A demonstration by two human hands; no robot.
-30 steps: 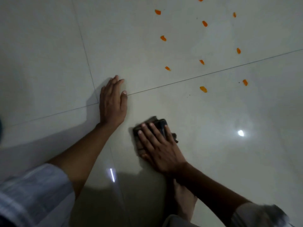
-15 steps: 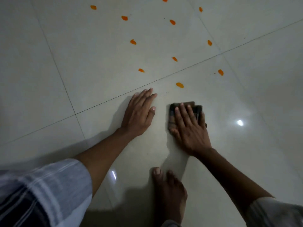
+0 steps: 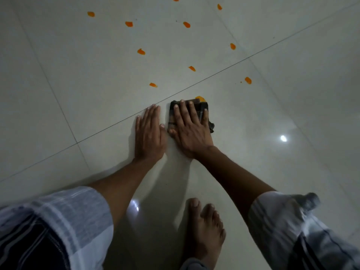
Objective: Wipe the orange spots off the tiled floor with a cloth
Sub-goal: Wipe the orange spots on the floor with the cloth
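Right hand [image 3: 190, 131] is pressing spread fingers on the dark folded cloth [image 3: 202, 110]; an orange spot [image 3: 200, 98] is peeking just beyond the fingertips.

Left sleeve [image 3: 64, 217]: short, pale grey-white weave with faint lighter bands; dark striped panel at its lower edge.
Right sleeve [image 3: 288, 217]: same pale striped cloth, blurred.
Forearms: bare.
Foot [image 3: 204, 230]: bare, no footwear.

Single head-worn view, looking steeply down

The wide-angle camera faces forward and down at the tiled floor [image 3: 81, 78], close above both outstretched forearms, with a bare foot [image 3: 204, 230] at the bottom edge
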